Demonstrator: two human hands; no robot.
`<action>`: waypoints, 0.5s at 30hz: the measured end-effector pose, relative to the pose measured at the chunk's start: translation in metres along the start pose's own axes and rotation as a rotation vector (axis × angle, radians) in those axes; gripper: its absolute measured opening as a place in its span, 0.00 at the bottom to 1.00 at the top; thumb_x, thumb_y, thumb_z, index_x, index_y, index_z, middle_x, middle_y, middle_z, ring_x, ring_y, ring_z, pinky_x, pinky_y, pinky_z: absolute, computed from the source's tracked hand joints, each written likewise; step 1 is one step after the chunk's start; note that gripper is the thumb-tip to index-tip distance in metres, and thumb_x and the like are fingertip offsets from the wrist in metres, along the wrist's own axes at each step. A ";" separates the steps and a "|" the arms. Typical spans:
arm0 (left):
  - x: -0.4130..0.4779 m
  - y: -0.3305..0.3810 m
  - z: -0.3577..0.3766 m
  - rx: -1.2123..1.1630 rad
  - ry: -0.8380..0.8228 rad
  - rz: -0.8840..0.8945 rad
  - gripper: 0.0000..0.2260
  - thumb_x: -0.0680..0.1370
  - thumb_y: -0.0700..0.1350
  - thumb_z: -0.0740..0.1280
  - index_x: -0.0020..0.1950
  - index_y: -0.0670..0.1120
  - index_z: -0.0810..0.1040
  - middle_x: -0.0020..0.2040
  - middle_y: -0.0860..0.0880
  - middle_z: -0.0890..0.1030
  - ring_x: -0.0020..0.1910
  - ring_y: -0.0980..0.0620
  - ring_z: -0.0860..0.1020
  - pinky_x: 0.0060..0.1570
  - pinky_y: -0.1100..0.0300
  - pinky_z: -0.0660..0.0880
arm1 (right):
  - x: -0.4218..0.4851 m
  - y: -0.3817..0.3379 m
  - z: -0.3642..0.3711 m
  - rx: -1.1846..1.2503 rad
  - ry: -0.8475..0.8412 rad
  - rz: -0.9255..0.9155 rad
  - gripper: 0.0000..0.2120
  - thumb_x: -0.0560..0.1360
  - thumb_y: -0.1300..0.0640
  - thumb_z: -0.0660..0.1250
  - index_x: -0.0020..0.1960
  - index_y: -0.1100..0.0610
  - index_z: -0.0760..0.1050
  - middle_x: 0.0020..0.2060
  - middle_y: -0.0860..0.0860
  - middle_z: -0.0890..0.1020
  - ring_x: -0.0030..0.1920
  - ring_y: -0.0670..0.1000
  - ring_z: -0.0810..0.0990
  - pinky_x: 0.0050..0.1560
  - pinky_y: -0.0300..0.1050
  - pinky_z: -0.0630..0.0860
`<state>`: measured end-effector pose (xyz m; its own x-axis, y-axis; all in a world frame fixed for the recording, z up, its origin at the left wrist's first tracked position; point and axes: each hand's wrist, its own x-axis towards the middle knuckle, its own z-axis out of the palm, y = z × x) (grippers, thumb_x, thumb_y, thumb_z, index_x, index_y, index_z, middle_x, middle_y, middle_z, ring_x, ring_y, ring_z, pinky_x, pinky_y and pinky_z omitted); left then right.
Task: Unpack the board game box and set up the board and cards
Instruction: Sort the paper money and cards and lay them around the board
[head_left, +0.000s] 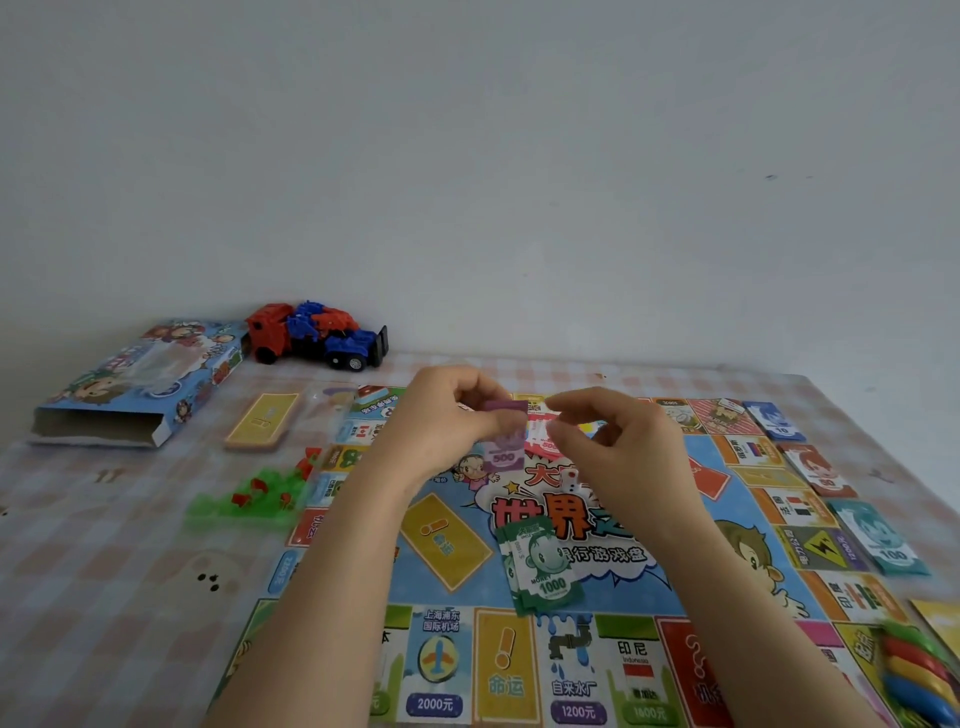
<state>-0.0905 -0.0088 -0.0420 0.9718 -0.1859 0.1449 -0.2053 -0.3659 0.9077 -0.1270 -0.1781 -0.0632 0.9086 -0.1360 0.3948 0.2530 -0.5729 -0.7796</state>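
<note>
The colourful game board (447, 587) lies unfolded on the checked tablecloth. My left hand (447, 421) hovers above the board's far middle, pinching a small stack of purple 500 notes (503, 448). My right hand (618, 447) is level with it, thumb and forefinger curled together right beside the stack; a pink-and-white note (540, 439) shows between the hands, and I cannot tell whether those fingers grip it. A stack of green 1000 notes (543, 571) rests on the board's centre, near a white die (571, 480). The opened blue game box (140, 384) lies at the far left.
A yellow card deck (262, 418) and green plastic houses (249, 499) lie left of the board. Blue 10 notes (774, 421), red 50 notes (821, 473) and teal 100 notes (878, 538) line the right edge, with coloured pawns (914, 670) below. A toy truck (317, 338) stands by the wall.
</note>
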 end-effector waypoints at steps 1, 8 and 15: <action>0.000 0.001 0.001 0.006 -0.031 0.002 0.06 0.68 0.46 0.76 0.42 0.49 0.82 0.33 0.55 0.79 0.25 0.65 0.73 0.26 0.71 0.67 | 0.000 0.000 0.000 0.021 -0.009 -0.001 0.09 0.72 0.58 0.71 0.51 0.48 0.81 0.38 0.42 0.83 0.28 0.43 0.77 0.33 0.40 0.77; -0.002 0.000 0.006 0.113 -0.185 -0.023 0.11 0.68 0.44 0.77 0.47 0.48 0.81 0.41 0.48 0.82 0.35 0.56 0.78 0.36 0.61 0.76 | -0.001 -0.001 0.003 0.069 -0.084 -0.018 0.09 0.71 0.62 0.72 0.48 0.52 0.83 0.37 0.45 0.85 0.33 0.45 0.83 0.36 0.42 0.81; -0.001 -0.006 0.006 0.212 -0.181 -0.024 0.09 0.68 0.41 0.76 0.46 0.47 0.81 0.42 0.49 0.83 0.38 0.53 0.79 0.41 0.58 0.77 | -0.001 0.001 0.003 0.080 -0.041 -0.009 0.09 0.72 0.64 0.70 0.45 0.51 0.84 0.35 0.44 0.84 0.35 0.46 0.83 0.40 0.46 0.82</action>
<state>-0.0909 -0.0122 -0.0503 0.9442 -0.3276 0.0347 -0.2209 -0.5515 0.8044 -0.1266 -0.1762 -0.0652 0.9187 -0.0970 0.3828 0.2854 -0.5071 -0.8133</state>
